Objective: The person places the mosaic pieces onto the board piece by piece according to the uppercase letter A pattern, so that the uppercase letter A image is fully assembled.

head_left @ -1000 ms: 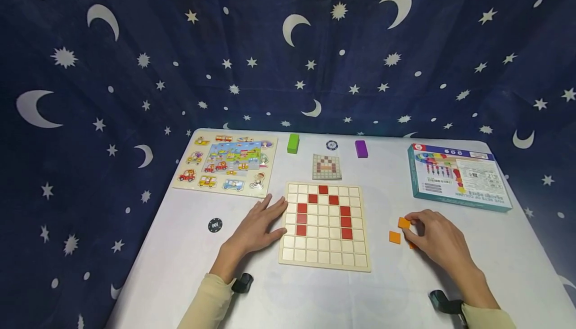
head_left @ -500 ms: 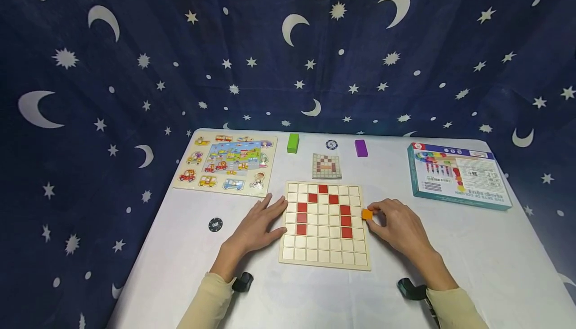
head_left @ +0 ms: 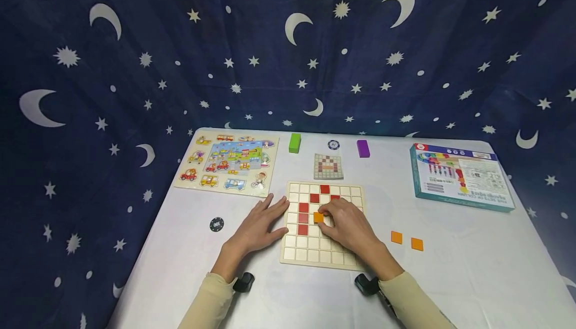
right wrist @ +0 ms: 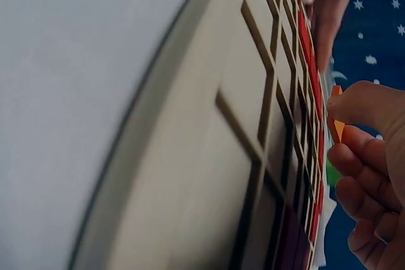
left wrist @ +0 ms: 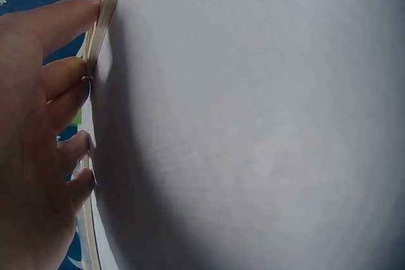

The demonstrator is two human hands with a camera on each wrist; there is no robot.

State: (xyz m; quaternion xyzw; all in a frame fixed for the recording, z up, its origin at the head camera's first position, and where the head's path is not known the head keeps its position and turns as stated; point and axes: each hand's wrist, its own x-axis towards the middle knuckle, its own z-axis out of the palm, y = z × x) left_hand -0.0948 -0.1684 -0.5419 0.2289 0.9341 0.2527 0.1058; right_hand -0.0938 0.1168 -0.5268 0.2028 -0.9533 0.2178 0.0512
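Observation:
A square wooden grid board (head_left: 326, 257) lies mid-table, with several red square tiles (head_left: 303, 230) set in its cells in an arch shape. My right hand (head_left: 353, 226) is over the board and pinches an orange square tile (head_left: 318, 217) between thumb and fingers; the right wrist view shows this tile (right wrist: 338, 113) tilted just off the grid. It covers some of the red tiles on the right side. My left hand (head_left: 257, 226) rests at the board's left edge, fingers spread and fairly straight, the fingertips touching the rim. Two more orange tiles (head_left: 417, 244) lie on the table to the right.
Behind the board lies a small pattern card (head_left: 328, 167). A green block (head_left: 294, 143), a patterned chip (head_left: 333, 145) and a purple block (head_left: 363, 148) line the back. A vehicle puzzle board (head_left: 189, 184) is back left, a black chip (head_left: 217, 224) left, a flat box (head_left: 463, 176) back right.
My right hand picked up one orange tile from the group at the right and carried it leftward over the board. The left hand has stayed at the board's edge.

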